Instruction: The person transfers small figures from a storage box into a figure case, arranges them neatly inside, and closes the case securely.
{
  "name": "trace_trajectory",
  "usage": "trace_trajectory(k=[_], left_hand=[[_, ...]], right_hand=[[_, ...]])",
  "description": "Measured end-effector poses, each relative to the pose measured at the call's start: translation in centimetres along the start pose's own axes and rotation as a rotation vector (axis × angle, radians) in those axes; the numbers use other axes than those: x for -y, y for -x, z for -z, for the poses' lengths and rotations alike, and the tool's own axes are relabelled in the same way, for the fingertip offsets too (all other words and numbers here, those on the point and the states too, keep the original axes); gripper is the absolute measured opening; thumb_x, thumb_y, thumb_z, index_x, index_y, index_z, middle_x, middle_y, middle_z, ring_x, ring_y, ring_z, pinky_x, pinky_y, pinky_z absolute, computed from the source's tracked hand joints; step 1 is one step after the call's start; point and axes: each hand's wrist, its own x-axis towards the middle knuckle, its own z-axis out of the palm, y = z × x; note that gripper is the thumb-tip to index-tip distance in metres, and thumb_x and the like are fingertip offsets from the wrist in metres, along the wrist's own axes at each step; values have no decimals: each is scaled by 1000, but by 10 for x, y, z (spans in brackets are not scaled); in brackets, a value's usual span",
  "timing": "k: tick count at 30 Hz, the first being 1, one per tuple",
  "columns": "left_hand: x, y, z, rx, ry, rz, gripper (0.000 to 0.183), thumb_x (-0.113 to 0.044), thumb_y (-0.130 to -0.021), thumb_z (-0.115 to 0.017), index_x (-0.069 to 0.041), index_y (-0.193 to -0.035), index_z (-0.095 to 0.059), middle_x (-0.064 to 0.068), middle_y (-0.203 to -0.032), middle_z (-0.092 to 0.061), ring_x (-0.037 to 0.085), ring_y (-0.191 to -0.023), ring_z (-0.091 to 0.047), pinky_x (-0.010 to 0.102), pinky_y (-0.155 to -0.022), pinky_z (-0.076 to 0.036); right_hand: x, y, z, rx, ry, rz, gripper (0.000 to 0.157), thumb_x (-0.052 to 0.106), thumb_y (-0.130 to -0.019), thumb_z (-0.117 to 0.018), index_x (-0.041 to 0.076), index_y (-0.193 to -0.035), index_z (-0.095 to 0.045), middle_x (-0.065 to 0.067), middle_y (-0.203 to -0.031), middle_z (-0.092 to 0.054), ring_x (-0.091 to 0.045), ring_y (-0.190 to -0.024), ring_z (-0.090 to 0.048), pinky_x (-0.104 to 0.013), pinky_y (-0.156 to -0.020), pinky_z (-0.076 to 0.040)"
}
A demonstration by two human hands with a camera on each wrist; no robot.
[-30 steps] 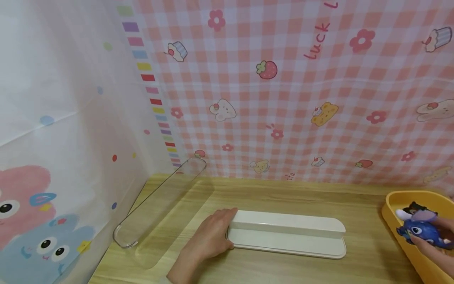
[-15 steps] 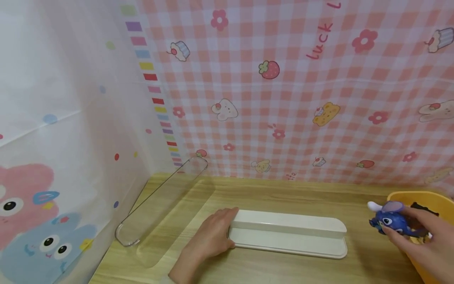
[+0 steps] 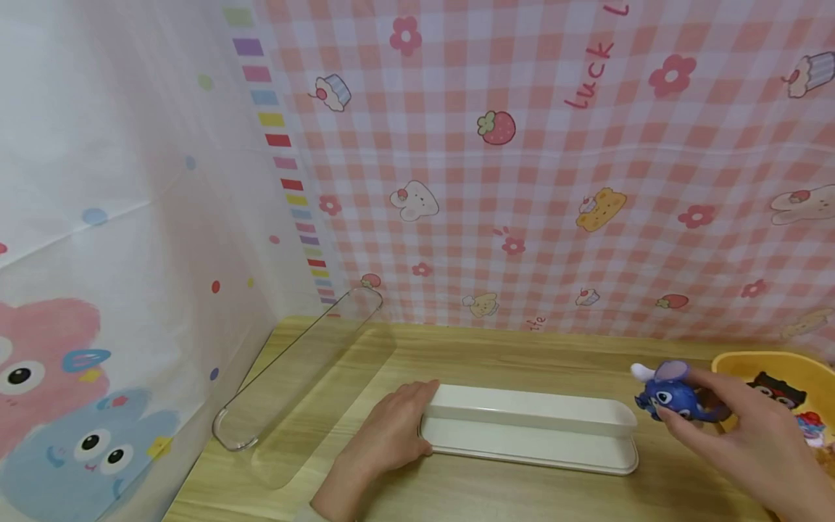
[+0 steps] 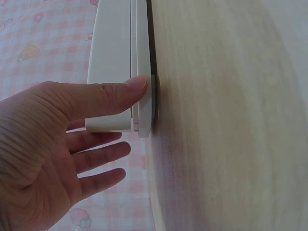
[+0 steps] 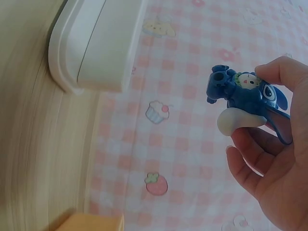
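Observation:
My left hand (image 3: 391,428) grips the left end of a white two-step display stand (image 3: 528,442) lying on the table. In the left wrist view its thumb (image 4: 108,98) lies over the stand's base edge, while the other fingers are partly behind the end. My right hand (image 3: 750,428) pinches a small blue big-eared cartoon figurine (image 3: 672,395) just beyond the stand's right end. The right wrist view shows the figurine (image 5: 250,96) between thumb and fingers, with a pale white part and a small white-faced detail on it. Nothing stands on the stand's steps.
A yellow bin (image 3: 723,362) with several figurines, one of them black (image 3: 779,388), stands at the right behind my right hand. At the left, a clear plastic cover (image 3: 306,370) leans near the corner. Printed cloth (image 3: 541,167) hangs behind the table.
My right hand has carried the blue figurine leftward from over the yellow bin to beside the stand's right end. My left hand has stayed on the stand.

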Motion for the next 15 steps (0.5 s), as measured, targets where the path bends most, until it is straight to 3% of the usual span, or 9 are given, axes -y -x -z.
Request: trace_trajectory(k=[3, 8, 15], left_hand=[[0, 1, 0, -1, 5, 1, 93, -10, -69, -98, 0, -149, -51, 13, -140, -63, 27, -129, -59, 46, -107, -51], [0, 1, 0, 2, 3, 1, 93, -11, -70, -98, 0, -149, -50, 13, -141, -63, 28, -129, -58, 46, -108, -51], [0, 0, 1, 4, 5, 0, 93, -10, -69, -98, 1, -149, -51, 13, -140, -63, 27, -128, -59, 45, -107, -51]], right_hand=[[7, -2, -4, 12, -13, -5, 59, 18, -73, -96, -6, -119, -68, -24, -96, -72, -13, -67, -62, -19, -52, -48], [15, -3, -12, -18, -77, 70, 57, 13, -69, -97, 0, -117, -70, -18, -97, -74, 5, -69, -57, -18, -54, -50], [25, -6, -22, -17, -125, 112, 55, 13, -70, -97, 1, -117, -71, -10, -95, -74, 5, -73, -56, -12, -57, -46]])
